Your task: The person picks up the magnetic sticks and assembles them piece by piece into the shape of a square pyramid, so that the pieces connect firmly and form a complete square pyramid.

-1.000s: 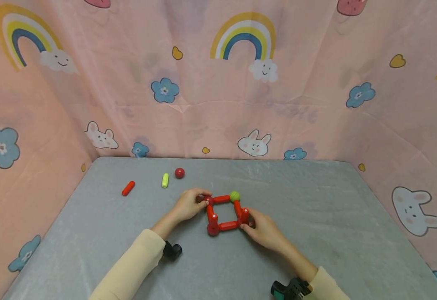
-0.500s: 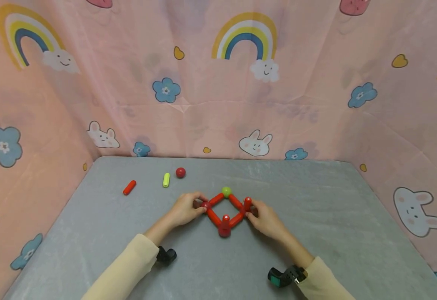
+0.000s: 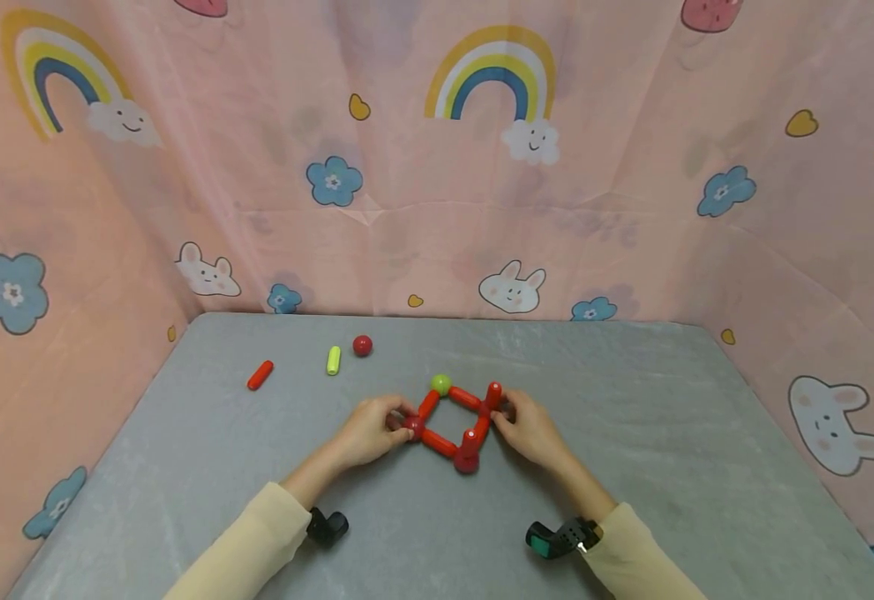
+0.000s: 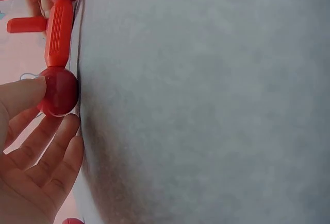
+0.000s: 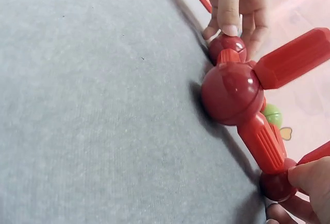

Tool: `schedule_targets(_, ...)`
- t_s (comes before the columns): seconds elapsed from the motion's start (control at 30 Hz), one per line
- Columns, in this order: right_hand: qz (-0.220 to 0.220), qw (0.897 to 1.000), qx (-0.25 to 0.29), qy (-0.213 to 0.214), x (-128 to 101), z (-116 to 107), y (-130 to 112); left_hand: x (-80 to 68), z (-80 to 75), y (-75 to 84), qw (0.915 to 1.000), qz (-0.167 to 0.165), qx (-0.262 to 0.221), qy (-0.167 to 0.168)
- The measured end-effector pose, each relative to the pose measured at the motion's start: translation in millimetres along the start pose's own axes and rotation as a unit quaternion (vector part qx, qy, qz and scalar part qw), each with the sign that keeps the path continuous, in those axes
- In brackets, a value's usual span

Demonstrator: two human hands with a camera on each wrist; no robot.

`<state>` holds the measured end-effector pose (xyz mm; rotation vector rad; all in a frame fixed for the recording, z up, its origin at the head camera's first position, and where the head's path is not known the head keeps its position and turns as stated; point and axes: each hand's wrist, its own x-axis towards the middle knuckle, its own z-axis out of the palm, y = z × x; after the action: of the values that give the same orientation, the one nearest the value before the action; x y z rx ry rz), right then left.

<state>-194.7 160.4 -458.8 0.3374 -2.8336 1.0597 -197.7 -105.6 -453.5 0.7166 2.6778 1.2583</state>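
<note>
A ring of red rods [image 3: 439, 443] joined by balls lies on the grey tabletop, with one corner a green ball [image 3: 441, 384] at the back. My left hand [image 3: 371, 431] pinches the red ball [image 4: 61, 92] at the left corner between thumb and fingers. At the right corner, my right hand [image 3: 531, 429] grips another red ball [image 5: 277, 185], partly covered by the fingers. From that ball an upright red rod [image 3: 493, 395] sticks up. The front corner's red ball [image 5: 232, 94] also carries an upright rod [image 3: 470, 439], and neither hand touches it.
Behind and to the left lie a loose red rod [image 3: 260, 375], a yellow-green rod [image 3: 334, 360] and a loose red ball [image 3: 362, 345]. The grey table [image 3: 669, 433] ends at a pink printed cloth [image 3: 422, 242] at the back and sides.
The ring has turned on the table: its green corner has swung left, its front ball right. My left hand has come nearer and slightly left, my right hand slightly away, both still holding their corners.
</note>
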Motion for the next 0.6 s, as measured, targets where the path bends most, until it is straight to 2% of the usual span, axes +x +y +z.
schedule_targets(0.17, 0.001, 1.0, -0.004, -0.003, 1, 1, -1, -1.8, 0.5, -0.1, 1.0, 0.007, 0.001, 0.001)
schedule_targets(0.4, 0.002, 1.0, -0.006, -0.002, 3, 2, 1, -1.5, -0.4, -1.5, 1.0, -0.002, -0.006, -0.005)
schedule_targets(0.6, 0.001, 1.0, -0.006, -0.001, 2, 3, 1, -0.4, -9.9, -4.5, 0.9999, 0.006, -0.012, -0.003)
